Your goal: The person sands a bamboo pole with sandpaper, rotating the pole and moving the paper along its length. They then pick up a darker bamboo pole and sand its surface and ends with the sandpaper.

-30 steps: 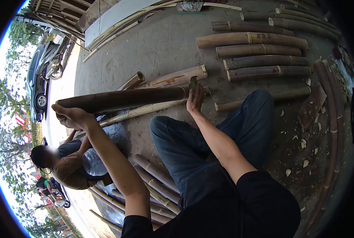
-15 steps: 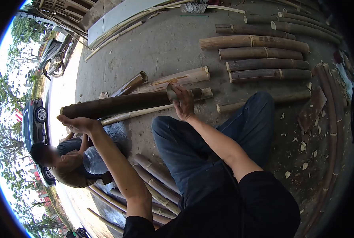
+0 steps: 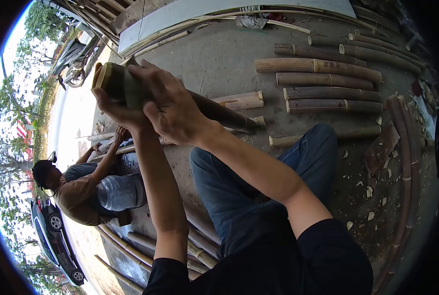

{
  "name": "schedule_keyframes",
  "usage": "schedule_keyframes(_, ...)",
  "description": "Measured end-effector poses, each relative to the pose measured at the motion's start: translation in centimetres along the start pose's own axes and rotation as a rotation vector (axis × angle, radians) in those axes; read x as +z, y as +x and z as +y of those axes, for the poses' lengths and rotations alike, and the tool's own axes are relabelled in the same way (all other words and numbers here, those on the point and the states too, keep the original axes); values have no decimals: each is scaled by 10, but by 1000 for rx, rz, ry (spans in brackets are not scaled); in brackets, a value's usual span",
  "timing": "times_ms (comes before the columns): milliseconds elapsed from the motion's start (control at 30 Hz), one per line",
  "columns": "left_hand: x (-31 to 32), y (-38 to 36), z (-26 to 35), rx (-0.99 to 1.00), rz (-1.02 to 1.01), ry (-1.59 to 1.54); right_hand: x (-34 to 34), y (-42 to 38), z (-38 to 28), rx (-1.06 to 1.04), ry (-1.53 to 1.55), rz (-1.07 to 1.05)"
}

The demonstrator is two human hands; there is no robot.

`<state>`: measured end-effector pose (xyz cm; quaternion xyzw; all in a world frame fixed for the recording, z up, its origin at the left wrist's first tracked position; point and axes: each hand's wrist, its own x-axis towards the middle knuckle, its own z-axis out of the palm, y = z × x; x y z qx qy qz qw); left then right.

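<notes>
A dark bamboo pole (image 3: 219,112) slants up from the floor across my knees, its cut end raised toward the upper left. My left hand (image 3: 118,112) cups that raised end from below, fingers wrapped round it. Close beside it, my right hand (image 3: 172,103) presses a dull grey-green sheet (image 3: 133,86) round the pole. The sheet is blurred by motion, and I cannot tell whether it is cloth or sandpaper. Part of the pole is hidden behind my right hand.
Several cut bamboo pieces (image 3: 332,93) lie in a row at the right. More poles (image 3: 199,250) lie by my left side. A person (image 3: 79,189) sits at the left near a clear plastic jug (image 3: 118,191). Wood chips (image 3: 371,191) litter the floor at the right.
My right hand has slid the sheet along the pole from its lower part up to the raised end, beside my left hand. The raised end has moved up and slightly right.
</notes>
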<state>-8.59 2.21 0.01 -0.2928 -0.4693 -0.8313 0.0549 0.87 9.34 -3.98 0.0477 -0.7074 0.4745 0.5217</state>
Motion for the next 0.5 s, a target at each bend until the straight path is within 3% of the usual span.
schedule_keyframes(100, 16, -2, 4, 15, 67, 109, -27, -94, 76, 239, 11, -82)
schedule_keyframes(167, 13, 2, 1, 40, 15, 90, -32, -99, 86, 280, -2, -87)
schedule_keyframes(233, 25, -3, -1, 6, -234, -26, -38, -50, 60, 173, 132, -78)
schedule_keyframes(300, 34, -8, 2, -51, -237, -31, -38, 20, 19, -6, 87, -42)
schedule_keyframes(367, 31, -3, -1, 12, -350, 105, -23, 76, -8, -267, -17, 100)
schedule_keyframes(400, 57, -16, 10, -68, -254, -103, -21, 80, -9, -269, -19, 104)
schedule_keyframes(433, 62, -17, 13, -19, -175, -25, -20, 82, -11, -347, -210, 121)
schedule_keyframes(467, 60, -19, 16, -84, -183, -108, -19, 78, -14, -424, -402, 133)
schedule_keyframes(500, 57, -16, 19, -145, -192, -194, -20, 79, -13, -428, -405, 129)
